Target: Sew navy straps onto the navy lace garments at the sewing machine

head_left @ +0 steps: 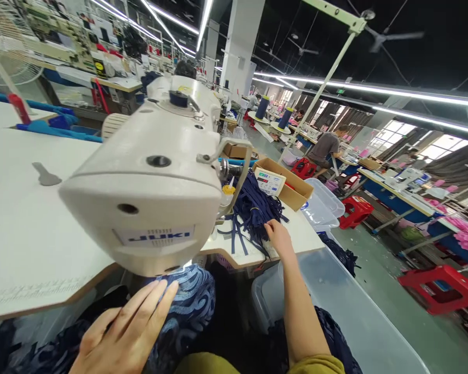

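My left hand lies flat with fingers stretched out on dark blue patterned lace fabric just below the head of a white JUKI sewing machine. My right hand reaches forward to a pile of navy blue strips on the white table to the right of the machine. Its fingers curl down into the strips, and whether they grip one is hidden.
A small control panel and a cardboard box stand behind the strips. Clear plastic bins sit at my right. Red stools stand in the aisle. Another person sits at a far table. Thread cones stand behind the machine.
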A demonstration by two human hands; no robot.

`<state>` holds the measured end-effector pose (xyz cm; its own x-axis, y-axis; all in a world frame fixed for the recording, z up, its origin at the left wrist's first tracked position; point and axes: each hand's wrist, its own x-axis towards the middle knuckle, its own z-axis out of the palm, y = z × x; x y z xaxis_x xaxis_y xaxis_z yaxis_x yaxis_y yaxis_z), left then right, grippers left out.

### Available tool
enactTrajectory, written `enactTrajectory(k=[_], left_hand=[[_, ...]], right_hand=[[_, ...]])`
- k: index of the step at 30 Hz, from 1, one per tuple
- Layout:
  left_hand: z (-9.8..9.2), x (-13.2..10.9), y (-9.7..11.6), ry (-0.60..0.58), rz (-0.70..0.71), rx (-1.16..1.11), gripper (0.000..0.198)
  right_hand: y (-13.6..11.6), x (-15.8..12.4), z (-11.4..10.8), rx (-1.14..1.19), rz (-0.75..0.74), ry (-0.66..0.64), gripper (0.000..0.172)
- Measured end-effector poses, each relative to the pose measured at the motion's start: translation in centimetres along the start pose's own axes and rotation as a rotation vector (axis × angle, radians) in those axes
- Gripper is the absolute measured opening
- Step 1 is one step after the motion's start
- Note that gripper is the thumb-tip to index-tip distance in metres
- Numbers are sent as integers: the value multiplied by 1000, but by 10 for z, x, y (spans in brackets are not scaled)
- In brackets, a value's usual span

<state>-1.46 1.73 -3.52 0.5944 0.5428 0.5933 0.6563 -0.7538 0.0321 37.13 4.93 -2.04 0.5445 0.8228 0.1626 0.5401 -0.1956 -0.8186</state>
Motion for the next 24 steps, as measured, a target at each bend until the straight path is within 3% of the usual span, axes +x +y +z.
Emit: enactTrajectory(k=[5, 8, 10, 11, 14, 16, 18, 20, 24], left_hand=[[-17, 8, 2, -19, 73, -45, 44], [-25, 7, 0, -91, 127, -74, 35], [-28, 5, -1, -117, 121, -77, 24], [-29, 4, -1, -124, 108, -82, 28], [-27, 9, 1, -107, 74, -73, 82], [-24, 17, 3, -84, 74, -7, 75], [-22, 27, 8, -48, 61, 71, 45], [-21, 35, 13, -13, 49, 95, 28], [-23, 33, 13, -18, 134, 37, 35]], right_hand=[[-16, -39, 1, 351, 57, -248, 34], [-32, -70, 24, 543, 130, -361, 39], [-45, -89, 44, 788, 256, -490, 35], [-52, -97, 54, 932, 340, -569, 32], [-71, -113, 79, 1242, 512, -721, 27], [-82, -118, 90, 1334, 518, -734, 24], [-91, -119, 97, 1354, 475, -714, 23], [-98, -119, 102, 1300, 436, -695, 22], [-101, -117, 107, 1079, 321, -579, 24]])
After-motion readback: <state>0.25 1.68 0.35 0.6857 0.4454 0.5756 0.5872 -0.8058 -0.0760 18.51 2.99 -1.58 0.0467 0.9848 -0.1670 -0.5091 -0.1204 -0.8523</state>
